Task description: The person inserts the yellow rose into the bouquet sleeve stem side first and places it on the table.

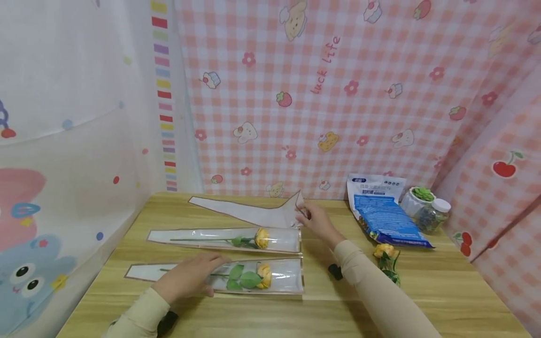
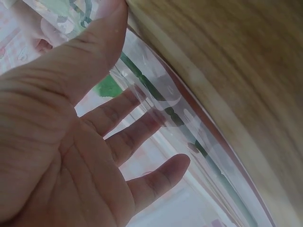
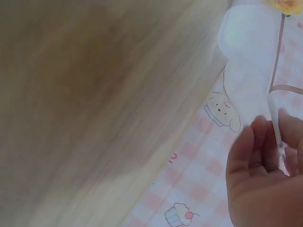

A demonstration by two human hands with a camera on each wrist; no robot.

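My right hand (image 1: 314,223) pinches the wide end of a clear, brown-edged flower sleeve (image 1: 249,212) at the back of the table; that end is lifted. In the right wrist view, the sleeve's edge passes between thumb and fingers. Nearer lies a second sleeve (image 1: 284,240) with a yellow rose (image 1: 262,238) inside. The front sleeve (image 1: 287,277) holds another yellow rose (image 1: 265,275) with green leaves. My left hand (image 1: 190,276) is over the narrow part of this front sleeve. Its fingers are spread and loosely extended by the green stem (image 2: 154,90) in the left wrist view.
To the right lie a loose yellow rose (image 1: 385,251) and a blue and white bag (image 1: 382,213). Behind the bag stand a potted succulent (image 1: 416,199) and a white-lidded jar (image 1: 433,218). A pink checked cloth (image 1: 321,117) hangs along the table's back edge.
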